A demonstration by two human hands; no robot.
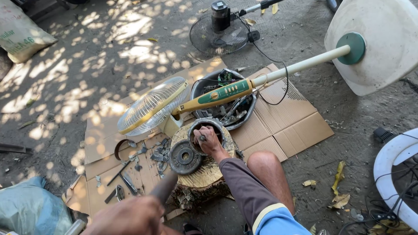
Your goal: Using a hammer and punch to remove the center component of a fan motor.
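Note:
My right hand [209, 141] reaches to a round metal motor housing [206, 129] on a wooden stump [201, 176]. It pinches a small metal pin [202, 138] that stands upright inside the housing. A dark round motor part [184, 157] lies beside it on the stump. My left hand [126, 217], blurred at the bottom edge, grips a dark-handled hammer [164, 188] raised over the stump's near side. My bare knee [270, 169] is just right of the stump.
A stand fan lies across the cardboard [287, 126]: cage [152, 106], green-panelled pole [226, 91], white base [383, 52]. A metal bowl [250, 111] holds parts. Pliers [117, 193] and loose pieces lie at the left. Another fan [220, 30] is behind, a white ring [392, 159] at the right.

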